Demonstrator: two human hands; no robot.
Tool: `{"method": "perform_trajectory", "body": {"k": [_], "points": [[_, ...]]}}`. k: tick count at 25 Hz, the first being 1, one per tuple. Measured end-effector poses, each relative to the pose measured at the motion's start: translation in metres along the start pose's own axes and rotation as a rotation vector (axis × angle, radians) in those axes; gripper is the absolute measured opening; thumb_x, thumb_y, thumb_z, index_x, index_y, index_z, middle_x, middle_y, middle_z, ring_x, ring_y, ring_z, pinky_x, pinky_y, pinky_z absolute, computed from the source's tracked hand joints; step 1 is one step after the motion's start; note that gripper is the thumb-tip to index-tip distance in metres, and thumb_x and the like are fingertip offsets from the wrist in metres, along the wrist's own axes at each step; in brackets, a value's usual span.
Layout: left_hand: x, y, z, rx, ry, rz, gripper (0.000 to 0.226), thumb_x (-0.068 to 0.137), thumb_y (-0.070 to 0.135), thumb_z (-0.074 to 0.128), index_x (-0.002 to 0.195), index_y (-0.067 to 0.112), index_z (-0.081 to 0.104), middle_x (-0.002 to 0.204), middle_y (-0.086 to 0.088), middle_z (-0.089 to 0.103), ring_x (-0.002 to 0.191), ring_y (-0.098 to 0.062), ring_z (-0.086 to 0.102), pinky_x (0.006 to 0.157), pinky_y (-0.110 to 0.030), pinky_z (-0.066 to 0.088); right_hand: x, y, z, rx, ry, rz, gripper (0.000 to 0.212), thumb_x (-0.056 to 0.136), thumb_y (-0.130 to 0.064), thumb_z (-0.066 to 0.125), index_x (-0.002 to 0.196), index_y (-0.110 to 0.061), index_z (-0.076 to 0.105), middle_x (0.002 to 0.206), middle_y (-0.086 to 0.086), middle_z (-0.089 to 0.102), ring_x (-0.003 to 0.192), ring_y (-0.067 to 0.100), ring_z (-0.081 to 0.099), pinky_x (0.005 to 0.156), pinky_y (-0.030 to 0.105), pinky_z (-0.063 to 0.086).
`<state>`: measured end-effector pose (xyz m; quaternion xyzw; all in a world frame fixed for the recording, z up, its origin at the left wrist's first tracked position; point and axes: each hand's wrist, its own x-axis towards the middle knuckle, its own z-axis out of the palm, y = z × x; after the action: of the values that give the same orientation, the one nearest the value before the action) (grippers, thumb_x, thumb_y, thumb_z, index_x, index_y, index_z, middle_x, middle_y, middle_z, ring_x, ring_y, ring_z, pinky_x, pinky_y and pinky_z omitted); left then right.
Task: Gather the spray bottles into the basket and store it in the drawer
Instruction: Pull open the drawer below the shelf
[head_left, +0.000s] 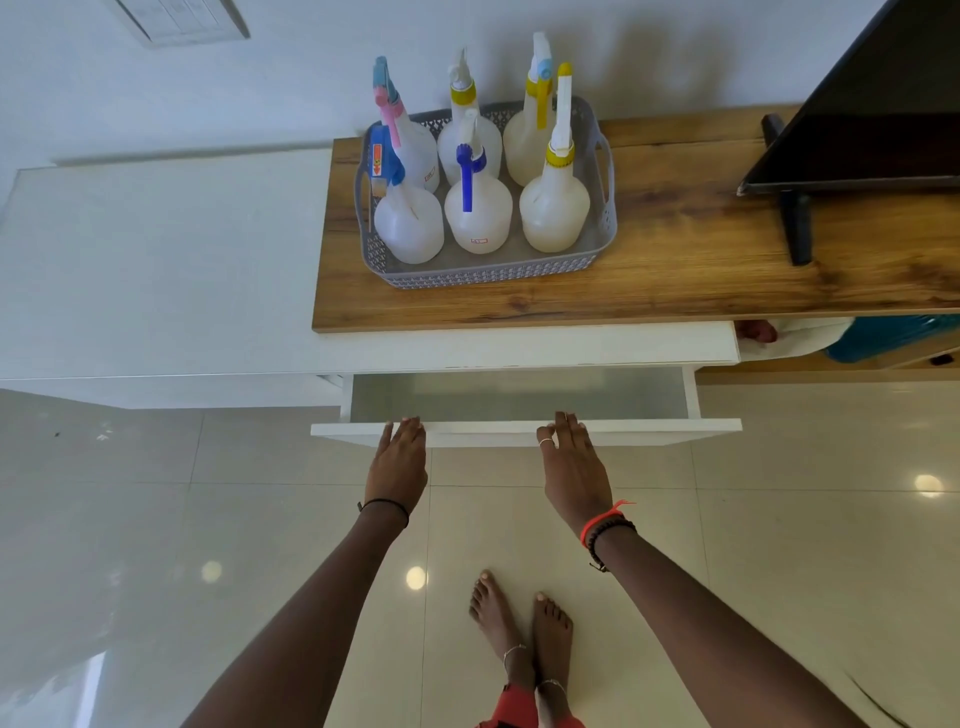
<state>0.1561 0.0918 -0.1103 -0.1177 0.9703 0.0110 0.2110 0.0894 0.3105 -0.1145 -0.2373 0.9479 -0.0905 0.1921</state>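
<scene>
Six translucent plastic spray bottles are held upright in a grey perforated plastic basket (488, 270) with side handles, in two rows of three. In the row nearer the drawer are seen a white bottle with a blue trigger head (408, 221), a white bottle with a dark blue trigger (478, 208) and a yellowish bottle with a yellow collar and white nozzle (555, 208). In the far row are seen a bottle with a pink and light blue trigger (415, 148), a bottle with a yellow collar and white head (467, 140) and a yellowish bottle with a yellow trigger (527, 140). The basket is set on the wooden cabinet top (675, 249), at its left end, with the black television stand (795, 218) well apart on the same top.

Below the wooden top, a white drawer (519, 400) is pulled partly out; nothing is seen inside it. The left hand (397, 457) and the right hand (574, 467) are laid flat and open, fingers extended, with the fingertips touching the top edge of the drawer front. Nothing is held in either hand. The basket is well beyond both hands, on the top above the drawer.

A small red-outlined label is seen on the dark blue-triggered bottle and another on the pink-triggered one, and an orange sticker with an arrow on the blue trigger head; their writing is too small to be read.
</scene>
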Motion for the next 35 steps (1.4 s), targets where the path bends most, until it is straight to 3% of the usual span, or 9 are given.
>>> {"method": "perform_trajectory", "body": {"k": [5,9,12,16,21,29,35], "points": [[-0.017,0.006,-0.004,-0.285,-0.052,-0.076,0.047,0.087,-0.005,0.038,0.133,0.004,0.039,0.137,-0.015,0.044,0.121,-0.028,0.048,0.109,-0.032,0.035,-0.019,-0.001,0.001,0.005,-0.07,-0.001,0.056,0.085,0.009,0.038,0.14,-0.004,0.035,0.154,0.023,0.027,0.148,0.032,0.018,0.121,0.036,0.018],[-0.041,0.015,0.002,-0.185,-0.116,-0.071,0.077,0.086,-0.007,0.04,0.15,0.026,0.013,0.144,-0.014,0.034,0.133,-0.028,0.038,0.119,-0.043,0.022,-0.037,-0.004,0.003,-0.013,-0.114,0.001,0.056,0.089,0.003,0.037,0.145,-0.004,0.028,0.153,0.02,0.029,0.146,0.03,0.021,0.121,0.036,0.018],[-0.055,0.02,0.004,-0.092,-0.15,-0.072,0.084,0.088,-0.003,0.042,0.15,0.036,0.0,0.143,-0.012,0.032,0.134,-0.026,0.037,0.119,-0.045,0.018,-0.047,-0.008,0.002,-0.038,-0.132,0.019,0.06,0.091,0.001,0.033,0.15,-0.004,0.018,0.145,0.019,0.038,0.14,0.03,0.032,0.12,0.037,0.02],[-0.07,0.019,0.008,-0.06,-0.186,-0.06,0.085,0.088,-0.003,0.041,0.15,0.037,-0.001,0.141,-0.01,0.034,0.126,-0.025,0.043,0.115,-0.041,0.027,-0.057,-0.011,0.002,-0.068,-0.178,0.019,0.049,0.093,0.003,0.031,0.141,-0.002,0.034,0.136,0.014,0.049,0.128,0.028,0.044,0.113,0.034,0.03],[-0.091,0.018,0.021,-0.03,-0.224,-0.04,0.078,0.089,-0.002,0.039,0.15,0.037,0.007,0.137,-0.01,0.037,0.123,-0.025,0.044,0.11,-0.041,0.033,-0.079,-0.013,0.006,-0.085,-0.226,0.038,0.04,0.091,0.005,0.034,0.125,-0.007,0.051,0.124,0.009,0.056,0.117,0.024,0.052,0.097,0.031,0.042],[-0.128,0.007,0.037,-0.122,-0.247,-0.049,0.064,0.086,-0.009,0.035,0.138,0.029,0.034,0.13,-0.003,0.045,0.121,-0.023,0.045,0.11,-0.046,0.032,-0.12,-0.03,0.026,-0.132,-0.29,0.131,0.035,0.095,-0.007,0.032,0.125,-0.009,0.05,0.123,0.006,0.055,0.117,0.024,0.05,0.094,0.032,0.041],[-0.155,0.007,0.05,-0.185,-0.275,-0.046,0.054,0.086,-0.008,0.036,0.129,0.024,0.045,0.13,-0.002,0.045,0.121,-0.021,0.044,0.109,-0.042,0.033,-0.144,-0.035,0.041,-0.132,-0.291,0.147,0.043,0.089,-0.003,0.038,0.132,-0.009,0.045,0.126,0.006,0.054,0.119,0.023,0.049,0.096,0.032,0.041]]}}
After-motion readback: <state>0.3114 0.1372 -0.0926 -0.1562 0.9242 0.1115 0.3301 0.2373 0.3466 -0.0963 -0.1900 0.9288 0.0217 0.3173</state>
